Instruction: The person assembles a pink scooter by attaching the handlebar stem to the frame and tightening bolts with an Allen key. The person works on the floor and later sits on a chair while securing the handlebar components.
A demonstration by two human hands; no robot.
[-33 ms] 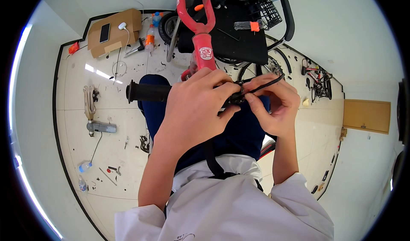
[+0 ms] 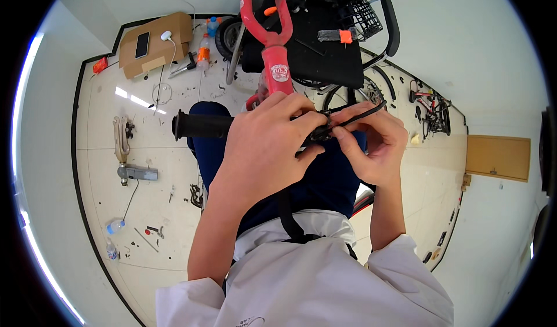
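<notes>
A red bicycle frame with its fork (image 2: 274,51) points away from me over my lap. Across its near end runs a handlebar with a black rubber grip (image 2: 200,125) sticking out to the left. My left hand (image 2: 272,144) is closed over the bar, thumb and fingers at a small dark clamp-like part (image 2: 321,133). At that part's right side, my right hand (image 2: 377,144) pinches with thumb and fingertips. A slim black piece (image 2: 362,113) slants up across the right fingers; whether it is a lever or a cable, I cannot tell. Fingers hide most of the clamp.
Beyond the fork stands a black office chair (image 2: 264,60) with tools and a wire basket (image 2: 366,18). Cardboard (image 2: 129,60) bearing a phone (image 2: 142,44), bottles (image 2: 203,51), a metal fork part (image 2: 121,141) and small scraps lie on the left floor. Bike parts (image 2: 434,109) are at right.
</notes>
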